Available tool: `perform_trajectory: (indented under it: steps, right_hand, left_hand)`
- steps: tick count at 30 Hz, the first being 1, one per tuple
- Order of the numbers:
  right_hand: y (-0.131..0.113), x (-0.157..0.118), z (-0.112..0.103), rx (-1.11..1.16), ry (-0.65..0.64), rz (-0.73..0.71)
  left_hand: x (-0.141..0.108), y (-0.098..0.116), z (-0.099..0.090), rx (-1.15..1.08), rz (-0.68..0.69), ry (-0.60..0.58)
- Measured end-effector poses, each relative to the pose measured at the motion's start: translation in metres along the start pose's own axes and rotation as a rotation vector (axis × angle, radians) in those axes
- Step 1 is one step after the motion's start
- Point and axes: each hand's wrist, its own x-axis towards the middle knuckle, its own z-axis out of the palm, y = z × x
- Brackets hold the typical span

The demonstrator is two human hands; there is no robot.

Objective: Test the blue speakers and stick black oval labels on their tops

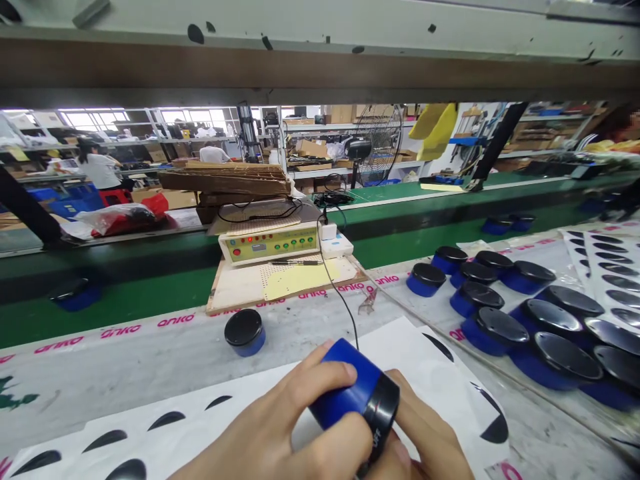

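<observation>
A blue-and-black cylindrical device (pixel 347 387) is held tilted above the white sheet near the bottom middle. Its black end ring carries the letters OFF. My left hand (pixel 295 420) grips the blue body from the left, fingers closed over it. From the right, my right hand (pixel 430 427) closes around the black end; some of its fingertips are hidden behind the device. A thin black cable (pixel 341 293) runs down behind the device, and I cannot tell whether it plugs in. Beneath my hands lies a white sheet (pixel 395 340) with black round stickers.
One blue-and-black round unit (pixel 245 332) stands left of my hands; several more (pixel 495 330) cluster at right. Ahead, a test box (pixel 270 243) with lights sits on a wooden board (pixel 235 290). Behind runs a green conveyor belt (pixel 150 287). A shelf beam (pixel 320 67) crosses overhead.
</observation>
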Motion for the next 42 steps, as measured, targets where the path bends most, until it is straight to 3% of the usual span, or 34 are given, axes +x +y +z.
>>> perform_trajectory:
  steps: [4,7,10,15,21,24,26,29,31,34,37,39,42]
  right_hand:
    - [0.003,-0.002,0.000,-0.037,-0.002,-0.055]
    - [0.002,-0.002,-0.003,-0.056,-0.012,-0.088]
    - [-0.001,-0.001,-0.005,-0.136,-0.021,-0.101]
    - [0.008,-0.003,0.000,-0.326,-0.122,-0.190]
    - [0.036,-0.011,-0.022,-0.258,-0.123,-0.104]
    - [0.048,-0.019,-0.026,-0.193,-0.099,-0.045]
    - [0.053,-0.025,-0.021,-0.160,-0.089,-0.014]
    - [0.059,-0.030,-0.011,-0.143,-0.103,0.010]
    - [0.061,-0.031,-0.008,-0.145,-0.128,0.016]
    - [0.063,-0.033,-0.008,-0.143,-0.137,0.003]
    - [0.065,-0.036,-0.010,-0.125,-0.069,-0.051]
    - [0.065,-0.038,-0.015,-0.096,0.015,-0.065]
    - [0.059,-0.038,-0.030,-0.035,0.168,0.020]
  left_hand:
    - [0.007,-0.003,0.000,0.070,0.065,0.037]
    - [0.005,-0.007,-0.002,0.004,0.037,0.081]
    - [-0.001,-0.010,-0.001,-0.110,-0.123,0.049]
    - [-0.010,-0.020,0.019,-0.221,-0.340,-0.222]
    - [-0.040,-0.064,0.050,-0.167,-0.784,-0.359]
    - [-0.043,-0.082,0.053,-0.163,-0.853,-0.406]
    - [-0.024,-0.086,0.058,-0.191,-0.855,-0.410]
    - [0.038,-0.079,0.086,-0.324,-0.750,-0.365]
    - [0.091,-0.070,0.122,-0.460,-0.661,-0.342]
    - [0.158,-0.056,0.186,-0.655,-0.667,-0.346]
    - [0.189,-0.050,0.224,-0.880,-0.720,-0.343]
    - [0.188,-0.051,0.222,-1.039,-0.745,-0.300]
    - [0.160,-0.054,0.179,-1.298,-0.765,-0.227]
